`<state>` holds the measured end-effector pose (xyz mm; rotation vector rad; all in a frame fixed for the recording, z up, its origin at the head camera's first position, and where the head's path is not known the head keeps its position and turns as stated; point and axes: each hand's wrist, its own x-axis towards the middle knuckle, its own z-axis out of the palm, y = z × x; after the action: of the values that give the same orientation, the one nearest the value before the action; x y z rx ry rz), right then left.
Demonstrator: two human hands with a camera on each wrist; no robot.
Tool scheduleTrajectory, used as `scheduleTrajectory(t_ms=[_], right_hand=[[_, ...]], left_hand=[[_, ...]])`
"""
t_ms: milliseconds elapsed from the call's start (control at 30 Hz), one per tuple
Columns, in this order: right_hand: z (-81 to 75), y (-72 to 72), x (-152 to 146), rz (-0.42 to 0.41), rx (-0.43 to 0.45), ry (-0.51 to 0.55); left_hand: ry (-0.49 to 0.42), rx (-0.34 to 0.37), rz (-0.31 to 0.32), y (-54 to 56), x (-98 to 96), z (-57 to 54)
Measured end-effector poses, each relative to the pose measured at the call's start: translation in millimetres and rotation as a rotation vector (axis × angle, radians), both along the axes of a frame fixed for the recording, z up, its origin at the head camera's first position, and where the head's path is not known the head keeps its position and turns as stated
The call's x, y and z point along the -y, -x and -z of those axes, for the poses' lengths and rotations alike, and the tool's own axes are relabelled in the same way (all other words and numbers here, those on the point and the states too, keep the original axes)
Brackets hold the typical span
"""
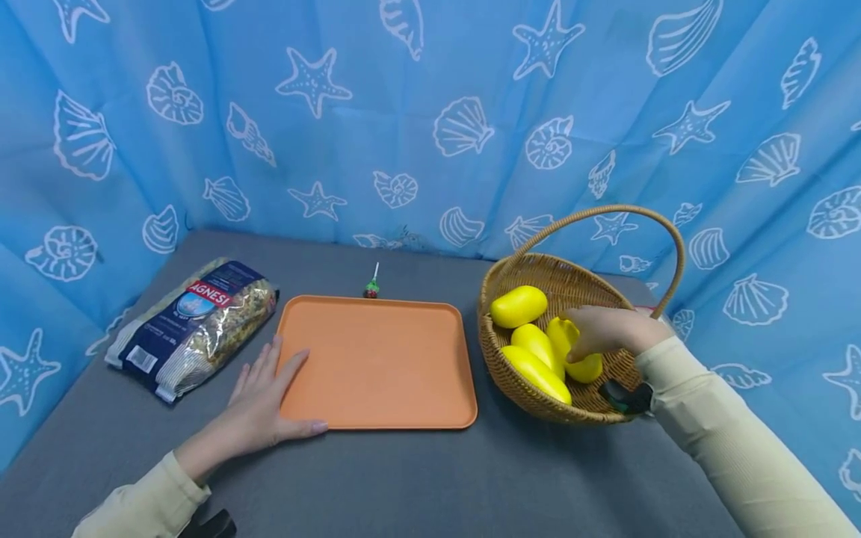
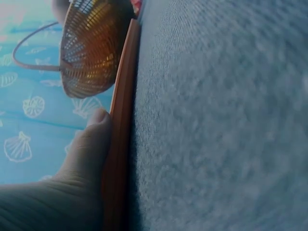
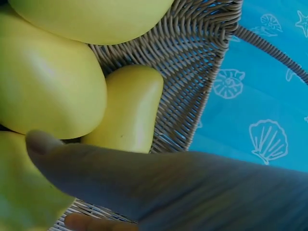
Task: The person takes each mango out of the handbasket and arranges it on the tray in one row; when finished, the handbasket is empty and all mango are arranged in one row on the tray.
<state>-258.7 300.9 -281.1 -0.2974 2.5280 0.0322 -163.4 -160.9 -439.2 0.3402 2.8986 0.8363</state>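
Note:
My left hand (image 1: 258,407) rests with spread fingers on the left end of an orange tray (image 1: 377,362). Its thumb (image 2: 91,144) lies along the tray's rim at the front corner. Over on the right, a wicker basket (image 1: 501,373) with a tall handle holds several yellow mangoes (image 1: 534,373). My right hand (image 1: 608,329) reaches into it from the right and grips one mango (image 1: 584,368), thumb on one side and fingers on the other. Most of those fingers are hidden behind the hand and fruit. Another mango (image 3: 130,108) lies close to the thumb against the weave.
A bag of pasta (image 1: 202,321) lies at the left, beyond my left hand. Behind the tray is a small lollipop-like thing (image 1: 371,288) with a white stick. The basket's handle (image 1: 625,209) arches over my right hand. A blue curtain (image 1: 403,97) hangs behind the grey table.

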Motion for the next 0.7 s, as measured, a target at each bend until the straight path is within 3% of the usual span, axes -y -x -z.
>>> scheduleTrajectory(t_ms=[400,700], right_hand=[[7.3,2.9,-3.7,0.049,0.043,0.045],[9.3,4.5,-3.1,0.083,0.094,0.053]], left_hand=[[-0.014,-0.003,0.007,0.2,-1.0,2.5],[-0.006,0.035,-0.012,-3.6,-0.2,-5.2]])
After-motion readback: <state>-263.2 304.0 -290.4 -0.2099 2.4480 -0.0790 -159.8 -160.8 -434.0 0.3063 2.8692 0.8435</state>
